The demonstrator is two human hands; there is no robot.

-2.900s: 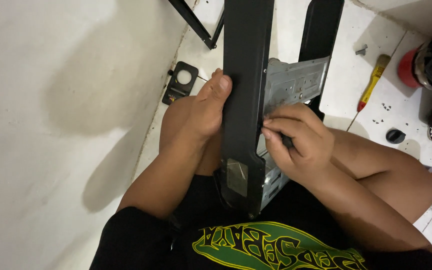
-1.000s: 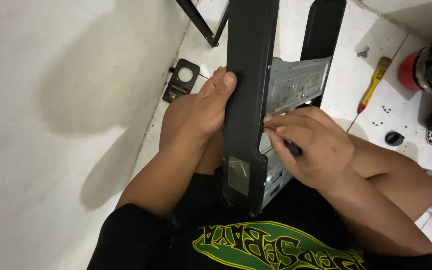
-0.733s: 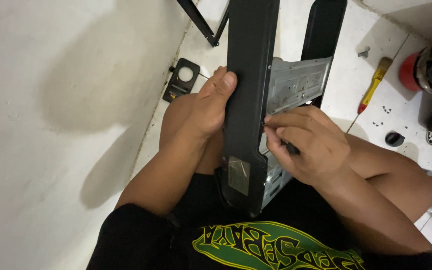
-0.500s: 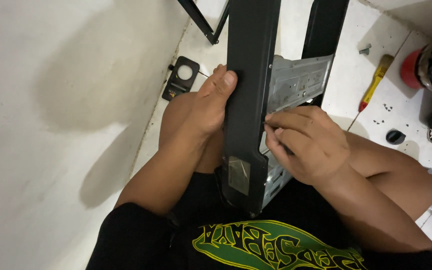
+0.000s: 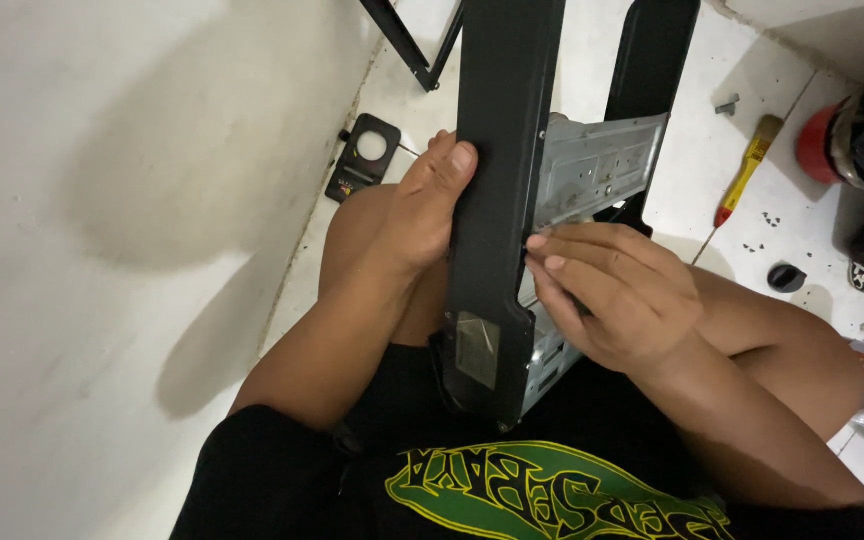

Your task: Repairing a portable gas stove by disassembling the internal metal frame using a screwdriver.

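A white tiled floor (image 5: pixel 692 170) beside a pale wall carries the scene in the head view, with a black panel (image 5: pixel 497 200) standing on edge in the person's lap, its long axis running away from the body. The left hand (image 5: pixel 422 205) wraps the panel's left edge, thumb on top; the right hand (image 5: pixel 612 290) lies just right of the panel, fingers pinched against the grey metal bracket (image 5: pixel 592 170) there, though whether it holds anything I cannot tell. A yellow-handled screwdriver (image 5: pixel 747 170) lies on the tiles well right of the panel.
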